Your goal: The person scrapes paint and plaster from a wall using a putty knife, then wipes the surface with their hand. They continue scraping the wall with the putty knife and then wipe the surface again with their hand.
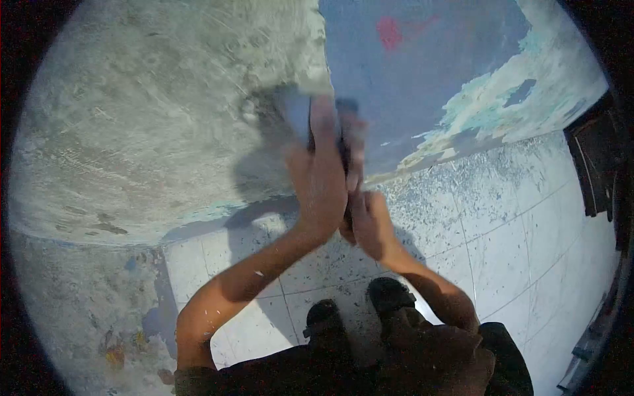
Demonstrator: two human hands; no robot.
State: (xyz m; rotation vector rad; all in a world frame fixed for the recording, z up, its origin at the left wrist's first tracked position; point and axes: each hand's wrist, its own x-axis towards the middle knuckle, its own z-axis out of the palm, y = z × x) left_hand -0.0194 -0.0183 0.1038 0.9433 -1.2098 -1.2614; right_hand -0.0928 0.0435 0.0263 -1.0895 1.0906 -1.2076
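Both my hands are closed around a scraper with a dark handle (349,212), pressed up against the wall where blue paint meets bare plaster. My left hand (320,178) grips higher up, its fingers pointing toward the working end and smeared by motion. Lower down, my right hand (373,224) wraps the handle's bottom end. A pale, flat blade-like part (296,113) shows blurred beside my left fingers. Blue paint (422,72) with a red mark covers the wall to the right of the tool. On the left the wall is scraped grey plaster (145,119).
White floor tiles (502,231) below the wall are strewn with paint flakes. My shoes (389,294) stand on them close to the wall. Dark boards (591,165) lean at the far right. Another stretch of patchy grey wall (86,310) is at the lower left.
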